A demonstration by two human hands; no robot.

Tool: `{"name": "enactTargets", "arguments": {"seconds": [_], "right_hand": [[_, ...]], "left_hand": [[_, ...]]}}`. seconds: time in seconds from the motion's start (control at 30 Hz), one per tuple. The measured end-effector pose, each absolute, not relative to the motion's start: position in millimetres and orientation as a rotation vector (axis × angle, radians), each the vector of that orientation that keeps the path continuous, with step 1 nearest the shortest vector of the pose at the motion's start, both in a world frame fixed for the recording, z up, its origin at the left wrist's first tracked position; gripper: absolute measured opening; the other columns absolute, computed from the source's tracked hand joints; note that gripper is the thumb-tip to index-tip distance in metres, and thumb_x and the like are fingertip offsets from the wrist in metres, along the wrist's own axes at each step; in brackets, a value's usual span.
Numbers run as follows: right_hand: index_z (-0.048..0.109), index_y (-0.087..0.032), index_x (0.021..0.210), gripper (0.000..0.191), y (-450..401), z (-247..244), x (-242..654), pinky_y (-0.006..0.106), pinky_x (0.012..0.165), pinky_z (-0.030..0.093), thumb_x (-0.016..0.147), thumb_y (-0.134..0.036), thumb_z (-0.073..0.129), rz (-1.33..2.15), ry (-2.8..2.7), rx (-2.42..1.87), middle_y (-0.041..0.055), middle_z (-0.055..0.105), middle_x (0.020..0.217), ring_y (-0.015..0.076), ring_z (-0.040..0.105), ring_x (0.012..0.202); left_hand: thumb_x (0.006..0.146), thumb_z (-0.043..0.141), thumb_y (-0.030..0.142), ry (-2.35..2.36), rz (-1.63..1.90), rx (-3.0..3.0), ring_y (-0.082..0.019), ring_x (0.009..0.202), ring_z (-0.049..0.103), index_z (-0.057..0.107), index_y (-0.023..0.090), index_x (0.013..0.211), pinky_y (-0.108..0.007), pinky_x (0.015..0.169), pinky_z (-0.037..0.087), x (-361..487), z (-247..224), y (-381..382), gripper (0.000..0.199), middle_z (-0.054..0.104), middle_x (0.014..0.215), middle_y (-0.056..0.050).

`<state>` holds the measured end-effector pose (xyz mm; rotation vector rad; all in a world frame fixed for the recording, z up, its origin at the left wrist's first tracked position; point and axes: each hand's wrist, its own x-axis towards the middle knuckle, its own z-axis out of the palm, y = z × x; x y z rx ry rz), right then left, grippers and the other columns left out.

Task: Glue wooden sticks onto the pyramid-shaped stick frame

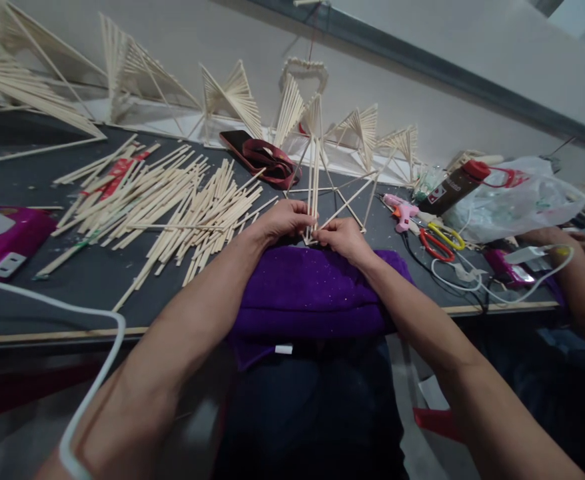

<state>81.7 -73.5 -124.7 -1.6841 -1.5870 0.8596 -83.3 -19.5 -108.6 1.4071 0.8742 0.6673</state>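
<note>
A small frame of thin wooden sticks [314, 175] stands at the table's edge in front of me, with several sticks rising close together and others slanting out to the sides. My left hand [288, 220] pinches the upright sticks near their lower end. Just to its right, my right hand [341, 237] has its fingers closed at the frame's bottom corner; the exact contact is hidden by the fingertips. Beneath both hands lies a folded purple towel [317, 287]. Loose wooden sticks [172, 200] are heaped left of my left hand.
Finished-looking stick frames [232, 100] line the wall. A phone [235, 139] with a red strap lies behind the heap. To the right are a pink glue gun [401, 209], scissors [437, 241], a dark bottle [455, 187], a plastic bag [517, 200], cables and another person's hands [572, 250].
</note>
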Motion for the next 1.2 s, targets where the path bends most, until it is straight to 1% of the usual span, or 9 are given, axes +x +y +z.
{"name": "enactTargets", "arguments": {"seconds": [0.2, 0.43, 0.63, 0.73, 0.83, 1.0, 1.2], "right_hand": [[0.071, -0.013, 0.069, 0.027, -72.8, -126.0, 81.5, 0.023, 0.045, 0.031, 0.07, -0.039, 0.069, 0.862, -1.572, -1.677, 0.0011, 0.061, 0.056, 0.0077, 0.044, 0.044], [0.069, -0.012, 0.066, 0.027, -72.1, -127.7, 82.7, 0.023, 0.042, 0.028, 0.07, -0.039, 0.069, 0.84, -1.589, -1.661, 0.0006, 0.059, 0.053, 0.0068, 0.041, 0.041], [0.07, -0.012, 0.07, 0.029, -78.0, -119.8, 85.9, 0.022, 0.042, 0.028, 0.071, -0.042, 0.07, 1.003, -1.53, -1.571, 0.0011, 0.062, 0.058, 0.0056, 0.042, 0.043], [0.072, -0.013, 0.074, 0.023, -79.5, -117.2, 86.6, 0.022, 0.042, 0.029, 0.07, -0.035, 0.069, 1.06, -1.476, -1.537, 0.0005, 0.063, 0.059, 0.0053, 0.042, 0.043], [0.072, -0.013, 0.074, 0.017, -78.1, -119.4, 86.0, 0.022, 0.042, 0.029, 0.069, -0.028, 0.068, 1.056, -1.474, -1.549, 0.0, 0.062, 0.058, 0.0053, 0.042, 0.042], [0.069, -0.013, 0.07, 0.017, -74.6, -125.8, 85.1, 0.021, 0.041, 0.031, 0.071, -0.03, 0.067, 0.99, -1.544, -1.572, -0.0001, 0.062, 0.057, 0.0058, 0.042, 0.042], [0.068, -0.013, 0.068, 0.015, -72.8, -127.3, 83.5, 0.021, 0.041, 0.031, 0.073, -0.027, 0.065, 0.971, -1.557, -1.587, -0.0002, 0.06, 0.055, 0.006, 0.042, 0.042]], "left_hand": [[0.071, 0.064, 0.008, 0.863, 0.673, 1.402, -0.006, 0.039, 0.04, 0.062, 0.014, 0.065, -0.023, 0.042, 0.022, -83.7, -109.9, -18.6, 0.008, 0.05, 0.047, 0.002], [0.07, 0.065, 0.008, 0.871, 0.692, 1.379, -0.006, 0.039, 0.039, 0.062, 0.014, 0.064, -0.024, 0.042, 0.021, -82.5, -109.8, -18.8, 0.009, 0.051, 0.048, 0.001], [0.071, 0.066, 0.008, 0.871, 0.697, 1.379, -0.006, 0.039, 0.04, 0.061, 0.014, 0.064, -0.024, 0.044, 0.021, -82.2, -111.8, -18.5, 0.011, 0.05, 0.048, 0.001], [0.073, 0.066, 0.009, 0.879, 0.697, 1.392, -0.006, 0.039, 0.039, 0.062, 0.015, 0.065, -0.025, 0.044, 0.02, -82.2, -112.6, -18.1, 0.01, 0.049, 0.047, 0.001], [0.074, 0.065, 0.008, 0.888, 0.689, 1.404, -0.006, 0.039, 0.039, 0.062, 0.015, 0.065, -0.025, 0.044, 0.02, -82.2, -111.6, -18.6, 0.011, 0.049, 0.047, 0.002], [0.075, 0.063, 0.006, 0.892, 0.675, 1.408, -0.006, 0.039, 0.039, 0.06, 0.015, 0.066, -0.024, 0.043, 0.02, -82.2, -109.4, -19.7, 0.012, 0.049, 0.047, 0.002], [0.073, 0.064, 0.007, 0.883, 0.68, 1.405, -0.005, 0.04, 0.04, 0.061, 0.014, 0.067, -0.023, 0.042, 0.022, -83.0, -112.2, -16.9, 0.01, 0.051, 0.049, 0.002]]}}
